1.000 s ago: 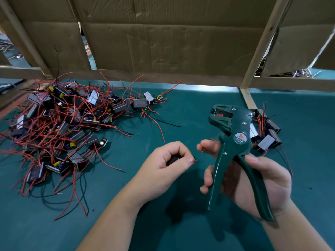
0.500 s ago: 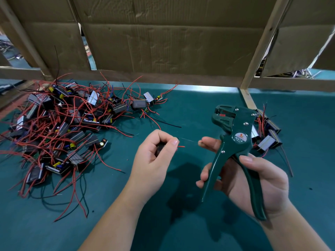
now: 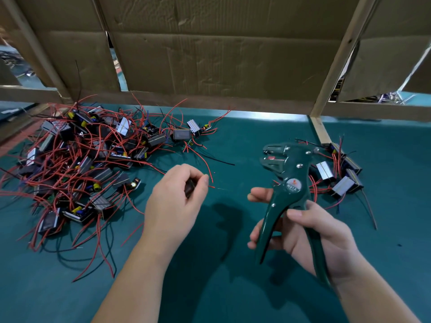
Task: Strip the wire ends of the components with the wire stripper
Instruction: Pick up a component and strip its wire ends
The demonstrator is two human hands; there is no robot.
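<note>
Left hand [image 3: 175,206] is curled, thumb and fingers pinching a small dark component [image 3: 190,189] above the green mat [image 3: 210,287], near mid-table. A short red wire [image 3: 211,186] leaves the component to the right and ends in a thin bare strand. The strand points toward the right hand and stops short of it. Right hand [image 3: 310,236] grips the green wire stripper [image 3: 292,180] by its handles, thumb across the front, fingers wrapped behind; the handles stand spread and the head is up, tilted left. Stripper and wire are apart, not touching. A large pile of components [image 3: 77,159] with tangled red and black leads lies on the mat to the left. A smaller group of components [image 3: 338,176] lies to the right, just behind the stripper. A cardboard wall [image 3: 221,54] and a wooden post [image 3: 335,57] close off the back.
</note>
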